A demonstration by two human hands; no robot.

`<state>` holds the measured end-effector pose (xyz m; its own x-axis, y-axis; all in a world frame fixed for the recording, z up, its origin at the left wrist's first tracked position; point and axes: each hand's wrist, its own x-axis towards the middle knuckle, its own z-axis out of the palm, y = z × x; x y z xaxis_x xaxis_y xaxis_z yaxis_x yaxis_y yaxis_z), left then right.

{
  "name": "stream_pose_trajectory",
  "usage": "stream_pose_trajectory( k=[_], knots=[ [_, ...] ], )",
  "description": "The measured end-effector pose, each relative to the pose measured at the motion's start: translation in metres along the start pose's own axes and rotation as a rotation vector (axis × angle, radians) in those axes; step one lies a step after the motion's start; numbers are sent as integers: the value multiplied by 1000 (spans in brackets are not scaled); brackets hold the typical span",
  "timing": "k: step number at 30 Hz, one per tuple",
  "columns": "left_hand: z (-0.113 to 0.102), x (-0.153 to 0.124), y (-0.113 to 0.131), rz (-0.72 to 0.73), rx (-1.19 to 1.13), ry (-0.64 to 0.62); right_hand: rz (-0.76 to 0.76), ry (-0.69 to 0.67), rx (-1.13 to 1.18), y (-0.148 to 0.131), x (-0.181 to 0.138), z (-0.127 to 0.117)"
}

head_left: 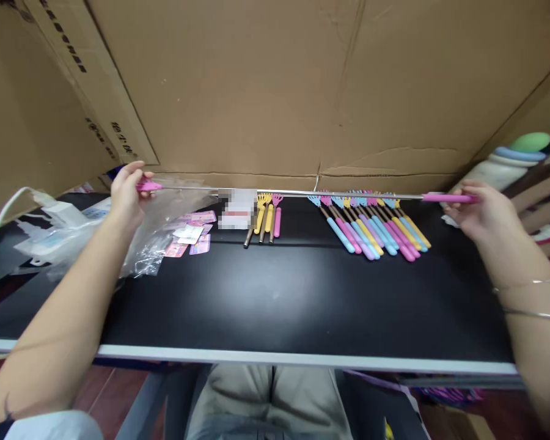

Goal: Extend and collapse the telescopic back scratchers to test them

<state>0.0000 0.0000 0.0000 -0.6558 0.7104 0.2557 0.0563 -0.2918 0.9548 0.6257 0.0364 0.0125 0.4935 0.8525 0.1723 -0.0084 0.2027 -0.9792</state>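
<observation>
white cable (0, 220): far left, looping up past the tabletop (279, 293) edge.
plastic bags (50, 241): crumpled heap at the left end, beside the left forearm.
left hand (126, 190): raised above the bags, grip clenched on the pink claw end (149, 185) of the extended scratcher (302, 194), pinched between thumb and fingers.
clear bag (169, 214): just right of the left hand, below the rod, touching the paper cards.
paper cards (190, 235): pink and white, scattered flat on the tabletop.
white stack (237, 209): blurred, unreadable, right beside the cards.
small scratcher group (266, 217): yellow and pink handles, collapsed, side by side, claws toward the cardboard wall (279, 79).
extended scratcher: telescoped out long, thin metal rod held level above the back of the tabletop, spanning hand to hand, passing over the claw ends of both groups.
large scratcher row (376, 227): blue, pink, purple and yellow handles, collapsed, packed tight, right of centre.
pink handle (447, 198): right end of the extended scratcher, inside the right hand.
right hand (479, 211): grip closed around the pink handle, held just above the tabletop's right end.
thin bangles (529, 282): on the right forearm.
pastel rounded items (525, 150): far right, off the tabletop, kind unclear.
</observation>
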Motion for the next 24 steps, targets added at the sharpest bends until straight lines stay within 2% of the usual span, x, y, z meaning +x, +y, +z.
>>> stream_pose_trajectory(
  k=[4, 8, 12, 18, 24],
  knots=[
    [9, -4, -10, -20, -47, 139, 13, 72, 56, 6, 3, 5],
    [8, -2, -14, -43, -63, 215, 24, 106, 95, 2, 2, 7],
    [6, 3, -14, -64, -86, 220, 66, 162, 138, -3, -4, 10],
    [9, 2, -14, 1, -150, 237, 75, 286, 191, -5, -13, 22],
    [1, 9, -13, 117, -175, 218, 42, 266, 239, 6, -16, 28]
  ],
)
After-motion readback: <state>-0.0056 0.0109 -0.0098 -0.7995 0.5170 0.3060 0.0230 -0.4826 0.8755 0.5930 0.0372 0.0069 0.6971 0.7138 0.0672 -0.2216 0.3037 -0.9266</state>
